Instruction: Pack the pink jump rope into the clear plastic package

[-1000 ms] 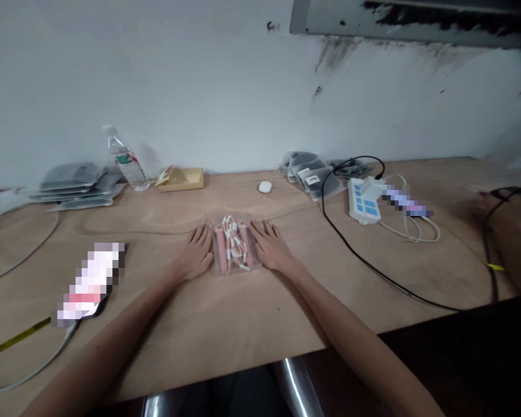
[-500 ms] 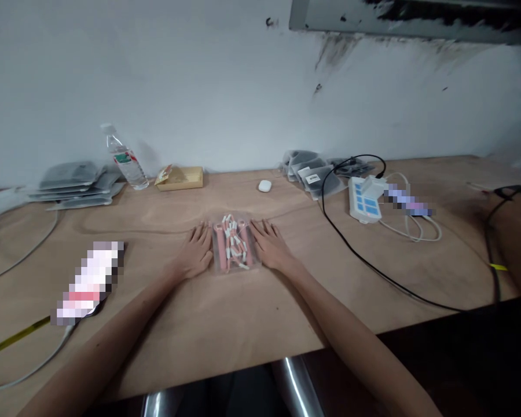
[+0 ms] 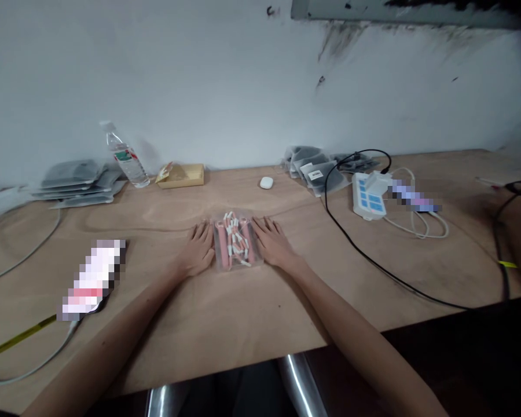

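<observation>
A clear plastic pouch [image 3: 238, 263] lies flat on the wooden table, between my two hands. Inside it is a beaded jump rope [image 3: 238, 243] with pink handles at both sides and pink and white beads bunched in the middle. My left hand [image 3: 198, 249] rests palm down along the pouch's left edge, fingers stretched out. On the opposite side my right hand [image 3: 272, 243] also lies flat, its fingertips at the pouch's right edge. Neither hand grips anything.
Phones lie at left [image 3: 93, 278] and right, beside a white power strip [image 3: 368, 197] with cables. Along the wall are a water bottle [image 3: 128, 159], a cardboard tray [image 3: 180, 176], a white case [image 3: 266, 183] and packaged dark items [image 3: 315, 171]. Another person's arm [image 3: 518, 231] is at far right.
The view has shifted slightly. My hands and the pouch with the jump rope keep their places on the table.
</observation>
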{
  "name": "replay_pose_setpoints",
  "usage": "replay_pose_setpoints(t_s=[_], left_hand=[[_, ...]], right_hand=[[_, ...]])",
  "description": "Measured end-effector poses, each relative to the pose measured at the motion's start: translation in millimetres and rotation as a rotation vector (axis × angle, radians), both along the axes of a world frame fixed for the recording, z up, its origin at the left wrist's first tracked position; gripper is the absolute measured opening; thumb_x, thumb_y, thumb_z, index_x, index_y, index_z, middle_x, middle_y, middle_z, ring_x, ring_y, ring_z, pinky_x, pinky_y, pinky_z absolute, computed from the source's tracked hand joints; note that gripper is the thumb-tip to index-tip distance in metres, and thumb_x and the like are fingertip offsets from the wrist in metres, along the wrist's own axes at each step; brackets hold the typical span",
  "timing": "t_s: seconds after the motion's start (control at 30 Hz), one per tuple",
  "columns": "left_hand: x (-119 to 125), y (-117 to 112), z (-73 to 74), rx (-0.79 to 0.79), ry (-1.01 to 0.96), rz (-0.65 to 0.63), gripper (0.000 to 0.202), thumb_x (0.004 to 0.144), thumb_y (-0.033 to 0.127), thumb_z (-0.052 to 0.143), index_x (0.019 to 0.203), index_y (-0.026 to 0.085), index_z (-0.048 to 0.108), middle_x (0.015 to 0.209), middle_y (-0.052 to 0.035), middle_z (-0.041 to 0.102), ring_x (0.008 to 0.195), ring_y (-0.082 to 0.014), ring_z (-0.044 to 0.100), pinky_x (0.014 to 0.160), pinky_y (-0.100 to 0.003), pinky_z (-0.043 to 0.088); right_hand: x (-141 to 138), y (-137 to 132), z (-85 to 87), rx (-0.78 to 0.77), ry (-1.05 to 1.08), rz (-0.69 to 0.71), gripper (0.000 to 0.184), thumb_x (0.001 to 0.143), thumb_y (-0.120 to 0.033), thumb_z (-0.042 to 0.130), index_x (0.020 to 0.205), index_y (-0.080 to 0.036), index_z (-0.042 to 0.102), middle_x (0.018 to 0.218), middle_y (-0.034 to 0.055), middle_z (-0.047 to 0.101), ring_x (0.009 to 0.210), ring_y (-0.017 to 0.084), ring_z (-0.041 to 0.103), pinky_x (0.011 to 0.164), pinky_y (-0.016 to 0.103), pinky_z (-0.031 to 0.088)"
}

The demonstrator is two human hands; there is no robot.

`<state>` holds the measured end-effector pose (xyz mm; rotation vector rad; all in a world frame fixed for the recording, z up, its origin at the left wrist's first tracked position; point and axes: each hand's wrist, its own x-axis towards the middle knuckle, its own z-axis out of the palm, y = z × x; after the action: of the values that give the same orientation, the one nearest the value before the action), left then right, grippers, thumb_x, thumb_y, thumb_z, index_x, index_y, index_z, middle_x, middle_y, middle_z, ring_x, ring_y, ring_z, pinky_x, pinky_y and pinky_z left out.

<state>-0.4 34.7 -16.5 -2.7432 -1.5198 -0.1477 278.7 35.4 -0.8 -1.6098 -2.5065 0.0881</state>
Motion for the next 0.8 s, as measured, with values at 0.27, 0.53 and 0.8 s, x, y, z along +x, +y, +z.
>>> replay_pose_setpoints(t_s=[0.27,0.53,0.8], left_hand=[[2,-3,6.2,0.011,-0.056,0.034,0.076,0.090,0.032,0.038,0.158,0.004,0.022,0.163,-0.0216,0.029,0.153,-0.0375,0.019,0.122,-0.055,0.020],[3,-10,17.7,-0.005,-0.005,0.173,0.071,0.090,0.038,0.044,0.154,0.008,0.036,0.165,-0.0215,0.025,0.152,-0.0415,0.019,0.122,-0.058,0.018],[1,-11,5.8,0.037,0.017,0.152,0.068,0.095,0.042,0.038,0.155,0.010,0.035,0.165,-0.0236,0.022,0.153,-0.0423,0.017,0.119,-0.064,0.016]], right_hand=[[1,-1,3.4,-0.013,0.011,0.005,0.061,0.098,-0.023,0.030,0.158,-0.013,0.032,0.164,0.0105,0.034,0.149,0.039,0.028,0.119,0.054,0.025],[1,-2,3.0,0.019,-0.002,-0.031,0.059,0.100,-0.026,0.030,0.157,-0.011,0.034,0.163,0.0150,0.035,0.149,0.037,0.030,0.120,0.051,0.026],[3,-2,0.4,0.020,-0.055,-0.052,0.056,0.102,-0.028,0.031,0.156,-0.013,0.037,0.164,0.0164,0.032,0.150,0.038,0.028,0.119,0.053,0.026]])
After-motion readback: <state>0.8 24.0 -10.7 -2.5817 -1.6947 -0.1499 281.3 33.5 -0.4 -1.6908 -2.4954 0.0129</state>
